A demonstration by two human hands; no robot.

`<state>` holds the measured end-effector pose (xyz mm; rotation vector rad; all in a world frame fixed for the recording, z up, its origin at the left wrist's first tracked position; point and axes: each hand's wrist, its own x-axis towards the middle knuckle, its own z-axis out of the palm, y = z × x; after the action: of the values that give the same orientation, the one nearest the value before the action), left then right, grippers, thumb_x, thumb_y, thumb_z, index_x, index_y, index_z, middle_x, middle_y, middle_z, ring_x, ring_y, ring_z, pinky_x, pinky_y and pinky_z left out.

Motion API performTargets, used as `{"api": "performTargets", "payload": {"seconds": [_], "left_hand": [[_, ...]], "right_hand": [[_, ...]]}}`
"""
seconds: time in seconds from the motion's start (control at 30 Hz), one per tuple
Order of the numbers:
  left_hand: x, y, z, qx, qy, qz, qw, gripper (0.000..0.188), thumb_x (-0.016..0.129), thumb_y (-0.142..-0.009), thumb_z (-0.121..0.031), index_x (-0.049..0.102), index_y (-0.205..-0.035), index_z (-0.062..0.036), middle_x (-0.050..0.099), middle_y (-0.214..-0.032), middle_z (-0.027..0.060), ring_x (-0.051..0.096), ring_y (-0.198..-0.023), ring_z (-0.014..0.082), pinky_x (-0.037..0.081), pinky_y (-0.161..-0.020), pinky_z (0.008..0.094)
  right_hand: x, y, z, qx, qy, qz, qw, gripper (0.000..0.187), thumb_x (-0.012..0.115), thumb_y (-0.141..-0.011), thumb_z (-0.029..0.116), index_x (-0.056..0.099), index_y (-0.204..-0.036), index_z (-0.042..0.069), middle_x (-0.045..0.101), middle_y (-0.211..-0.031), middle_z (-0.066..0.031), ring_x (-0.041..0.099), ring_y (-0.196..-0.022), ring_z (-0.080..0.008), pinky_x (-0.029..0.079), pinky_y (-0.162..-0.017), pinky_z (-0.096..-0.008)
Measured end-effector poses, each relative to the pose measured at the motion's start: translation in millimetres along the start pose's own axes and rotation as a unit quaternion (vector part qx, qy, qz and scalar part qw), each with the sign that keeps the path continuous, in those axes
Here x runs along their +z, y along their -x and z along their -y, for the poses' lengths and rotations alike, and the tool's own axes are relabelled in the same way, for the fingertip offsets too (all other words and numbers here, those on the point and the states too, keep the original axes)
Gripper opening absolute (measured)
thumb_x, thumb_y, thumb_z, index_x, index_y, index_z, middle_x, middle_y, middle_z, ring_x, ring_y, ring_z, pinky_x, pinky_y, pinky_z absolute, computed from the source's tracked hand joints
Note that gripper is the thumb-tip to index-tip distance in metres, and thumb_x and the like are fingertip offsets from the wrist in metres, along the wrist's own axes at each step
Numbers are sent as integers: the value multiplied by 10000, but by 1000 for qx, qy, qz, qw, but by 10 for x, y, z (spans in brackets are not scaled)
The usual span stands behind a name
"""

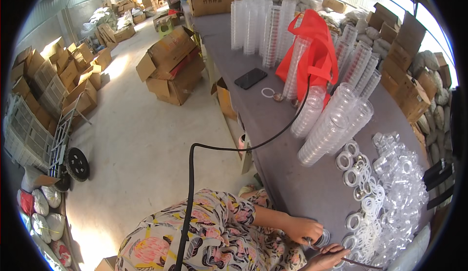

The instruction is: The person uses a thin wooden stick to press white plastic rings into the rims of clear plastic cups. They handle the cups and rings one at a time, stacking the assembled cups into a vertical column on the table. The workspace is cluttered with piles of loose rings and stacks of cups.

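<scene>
At the near edge of the grey-covered table (pixel 292 183), my left hand (pixel 301 229) is closed with its fingertips bent down; what they pinch is too small to make out. Just below it, my right hand (pixel 327 258) grips a thin dark rod (pixel 361 263), whose other end reaches toward my left fingers. Beside my left hand lies a clear round lid or ring (pixel 323 238). To the right of both hands spreads a heap of white rings (pixel 366 229), with several silvery discs (pixel 360 193) among them. Beyond it is a pile of clear plastic pieces (pixel 402 198).
Tall stacks of clear plastic cups (pixel 324 129) stand farther along the table, around a red bag (pixel 317 46). A black phone (pixel 251 78) lies nearby. A black cable (pixel 219 148) runs from the bag toward me. Cardboard boxes (pixel 170 68) sit on the floor at left.
</scene>
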<state>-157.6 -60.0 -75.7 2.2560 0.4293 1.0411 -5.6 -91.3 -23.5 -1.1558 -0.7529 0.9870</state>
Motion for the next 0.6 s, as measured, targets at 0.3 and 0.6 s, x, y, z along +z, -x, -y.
{"api": "performTargets", "payload": {"seconds": [0.3,0.6], "left_hand": [[-19,-10,12,6,30,-5,1000,139,640,-652,-77,511,-699,-58,480,-804,75,454,-870,267,374,-779,378],[-2,-19,8,-8,58,-13,998,164,664,-638,-86,510,-681,-52,477,-762,80,455,-861,271,369,-797,388]], "right_hand": [[-301,-132,359,28,316,242,917,375,459,-912,301,550,-728,-13,546,-634,-69,480,-552,-154,400,-523,-275],[-209,-89,464,29,380,250,890,339,470,-905,247,561,-737,-33,537,-613,-57,455,-558,-131,390,-521,-281]]}}
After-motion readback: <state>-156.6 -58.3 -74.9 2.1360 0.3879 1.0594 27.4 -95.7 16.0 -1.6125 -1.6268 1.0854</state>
